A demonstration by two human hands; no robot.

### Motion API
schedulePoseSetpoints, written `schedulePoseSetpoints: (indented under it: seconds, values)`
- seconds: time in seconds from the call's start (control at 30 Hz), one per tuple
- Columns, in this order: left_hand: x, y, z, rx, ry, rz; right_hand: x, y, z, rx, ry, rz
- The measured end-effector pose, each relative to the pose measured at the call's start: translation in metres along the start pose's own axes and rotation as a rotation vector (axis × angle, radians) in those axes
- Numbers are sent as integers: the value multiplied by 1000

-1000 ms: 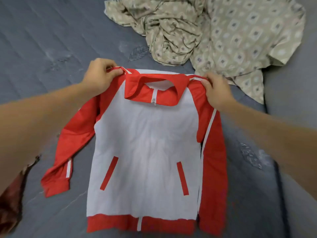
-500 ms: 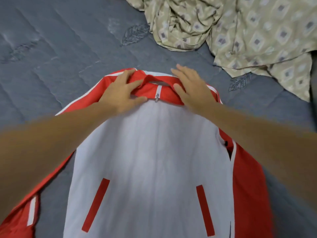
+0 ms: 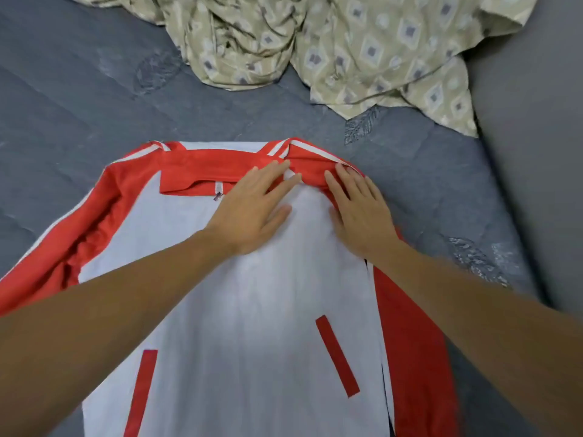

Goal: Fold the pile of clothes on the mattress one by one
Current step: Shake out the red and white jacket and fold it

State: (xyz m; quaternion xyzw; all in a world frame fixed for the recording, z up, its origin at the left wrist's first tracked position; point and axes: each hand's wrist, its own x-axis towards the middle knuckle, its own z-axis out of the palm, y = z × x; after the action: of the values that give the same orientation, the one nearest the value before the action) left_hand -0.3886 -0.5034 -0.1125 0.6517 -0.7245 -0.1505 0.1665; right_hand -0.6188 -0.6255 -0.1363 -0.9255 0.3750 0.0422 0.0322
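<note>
The red-and-white jacket [image 3: 252,310] lies front-up, spread flat on the grey mattress [image 3: 79,105]. Both the left hand [image 3: 252,212] and right hand [image 3: 359,212] press it flat-fingered just below the collar, toward its right shoulder. A crumpled patterned cloth [image 3: 331,42] lies near the mattress's far edge.

The jacket [image 3: 252,310] is red and white, laid flat front-up on the mattress [image 3: 79,105], collar at the far end. White body, red sleeves with white stripes, two slanted red pocket strips, zip done up to the red collar. Its sleeve on the right is tucked along the body; the other spreads out left. A crumpled beige patterned cloth [image 3: 347,42] sits beyond it, apart.
</note>
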Motion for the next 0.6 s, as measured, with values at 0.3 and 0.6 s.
schedulePoseSetpoints:
  seconds: [0.3,0.6]
  values:
    - [129,51,36,19,-184,-37,-8,53,-5,677,-36,452]
    - [185,51,45,-37,-172,-201,19,112,-25,580,-13,435]
